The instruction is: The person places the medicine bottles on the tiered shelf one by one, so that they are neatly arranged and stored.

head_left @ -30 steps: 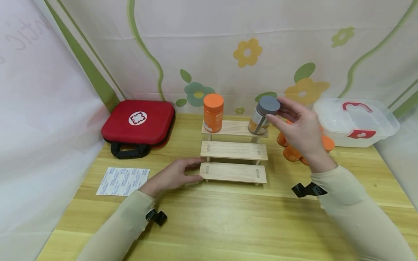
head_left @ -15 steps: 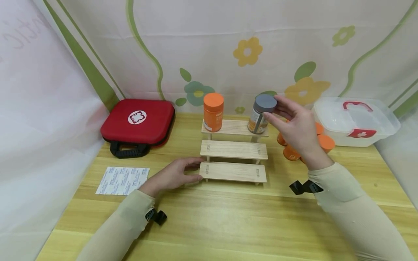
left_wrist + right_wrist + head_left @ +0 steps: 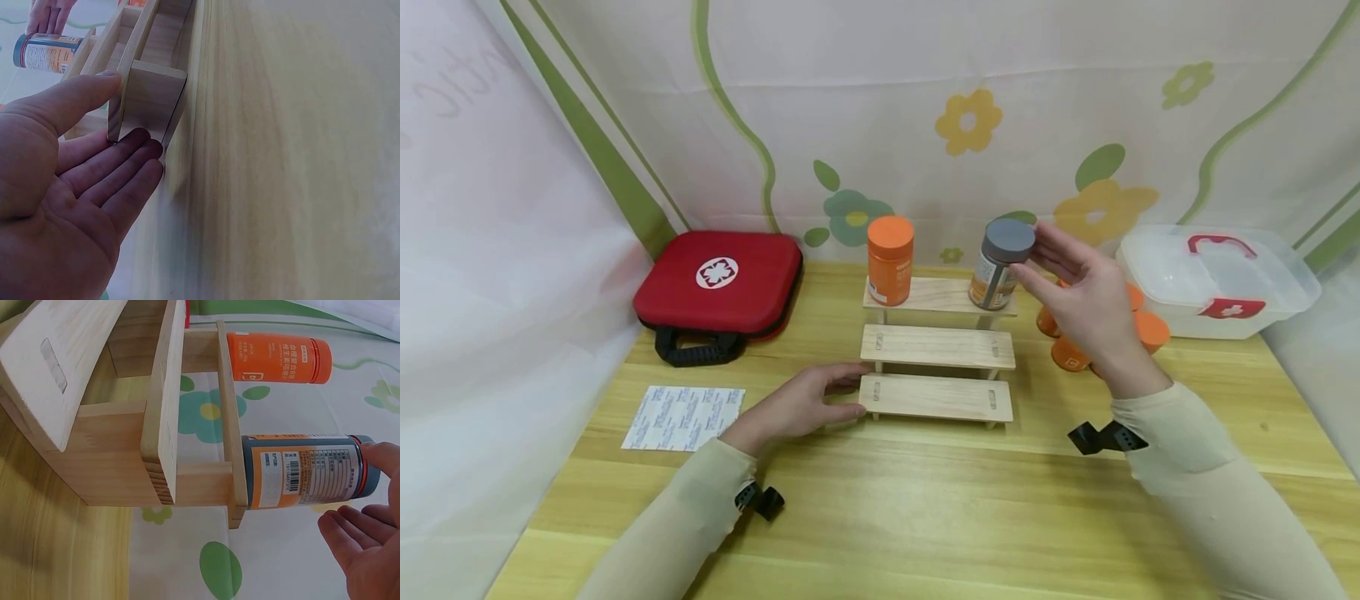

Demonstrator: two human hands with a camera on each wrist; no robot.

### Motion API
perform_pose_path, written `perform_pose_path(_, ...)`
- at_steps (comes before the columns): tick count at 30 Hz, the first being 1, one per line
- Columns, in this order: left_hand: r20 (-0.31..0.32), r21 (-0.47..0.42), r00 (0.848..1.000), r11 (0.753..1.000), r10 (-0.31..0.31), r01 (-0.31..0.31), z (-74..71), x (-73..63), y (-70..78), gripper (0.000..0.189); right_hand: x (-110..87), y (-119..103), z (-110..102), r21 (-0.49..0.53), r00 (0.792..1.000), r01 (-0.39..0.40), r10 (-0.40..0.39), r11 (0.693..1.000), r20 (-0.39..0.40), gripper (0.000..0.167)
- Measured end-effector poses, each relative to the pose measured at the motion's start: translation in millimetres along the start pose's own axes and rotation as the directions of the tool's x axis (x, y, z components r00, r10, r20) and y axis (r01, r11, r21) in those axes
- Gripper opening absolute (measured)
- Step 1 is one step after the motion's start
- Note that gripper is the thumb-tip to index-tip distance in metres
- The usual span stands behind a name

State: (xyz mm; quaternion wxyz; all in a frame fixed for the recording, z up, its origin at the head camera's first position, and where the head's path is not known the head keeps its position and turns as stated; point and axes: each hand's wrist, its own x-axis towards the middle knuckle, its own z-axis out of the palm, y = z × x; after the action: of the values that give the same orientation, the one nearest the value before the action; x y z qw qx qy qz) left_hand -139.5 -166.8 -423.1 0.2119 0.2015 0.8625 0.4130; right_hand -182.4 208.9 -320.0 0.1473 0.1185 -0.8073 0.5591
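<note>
A dark grey jar [image 3: 995, 271] with an orange and white label stands upright at the right end of the wooden step stand's [image 3: 936, 346] top shelf. Beside its lid is my right hand [image 3: 1093, 304], thumb tip right at the lid [image 3: 370, 472] in the right wrist view and several fingers spread apart from the jar. My left hand [image 3: 801, 400] grips the left end of the lowest shelf; in the left wrist view its thumb lies on the board's edge and the fingers [image 3: 125, 162] reach beneath. An orange jar [image 3: 891, 262] stands on the top shelf's left end.
Several orange jars [image 3: 1070, 353] stand right of the stand, partly behind my right hand. A clear lidded first-aid box [image 3: 1213, 287] is at the back right. At left lie a red first-aid case [image 3: 722, 287] and a white printed sheet [image 3: 683, 419]. A patterned curtain [image 3: 925, 50] hangs behind.
The grey jar, tilted a second ago, has come upright on the top shelf. Since half a second ago my right hand has shifted slightly right. My left hand has kept its place.
</note>
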Motion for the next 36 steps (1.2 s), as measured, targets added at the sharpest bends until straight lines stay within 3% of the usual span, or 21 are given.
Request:
perform_pose_path(5,0.000,-0.007,1.000,1.000,-0.010,0.010,-0.2,-0.4,0.9,0.065,-5.9,-1.4,-7.8,-0.002,0.999,0.026,-0.026,1.000,-0.029,0.061)
perform_pose_path(19,0.000,-0.012,1.000,1.000,-0.018,0.018,-2.1,2.0,1.4,0.065,-33.6,1.7,-35.5,-0.140,0.995,0.080,-0.086,0.987,-0.040,0.057)
perform_pose_path(36,0.007,-0.015,1.000,1.000,-0.011,0.011,-0.2,0.9,-1.6,0.064,-71.0,24.7,-72.8,-0.200,0.993,0.006,-0.029,0.980,-0.114,0.056)
